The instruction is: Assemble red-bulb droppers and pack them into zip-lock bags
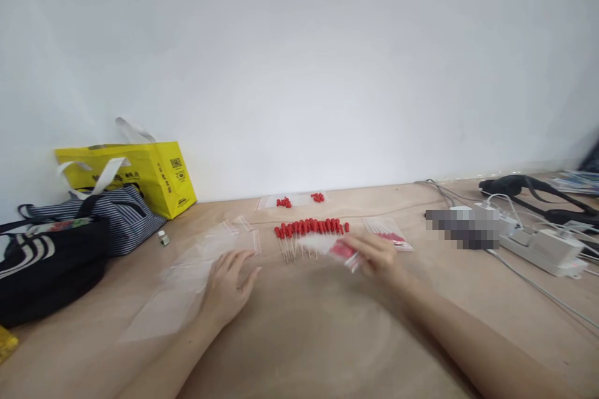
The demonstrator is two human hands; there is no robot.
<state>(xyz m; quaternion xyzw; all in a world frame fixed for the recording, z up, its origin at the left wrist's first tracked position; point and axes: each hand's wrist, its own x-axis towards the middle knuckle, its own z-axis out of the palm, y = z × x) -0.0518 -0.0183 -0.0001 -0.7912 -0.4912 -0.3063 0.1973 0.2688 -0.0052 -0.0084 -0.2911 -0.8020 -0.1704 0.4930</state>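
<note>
My right hand (pixel 377 255) grips a small clear zip bag (pixel 353 262) with red-topped pieces inside, held over the table and slightly blurred. My left hand (pixel 229 283) rests with its fingers spread at the edge of a fan of empty clear zip bags (pixel 175 287); it holds nothing. Between and beyond the hands lies a row of droppers (pixel 309 226) with red bulbs at the far end and thin pale stems toward me. The bag partly covers the right side of that row. To the right of it lies another filled zip bag (pixel 386 234).
More red bulb pieces (pixel 284 202) lie on clear bags near the wall. At left stand a yellow bag (pixel 171 181), a striped bag (pixel 126 218), a black bag (pixel 51 268) and a tiny bottle (pixel 163 238). A power strip (pixel 538 249) with cables and black glasses (pixel 505 186) are at right.
</note>
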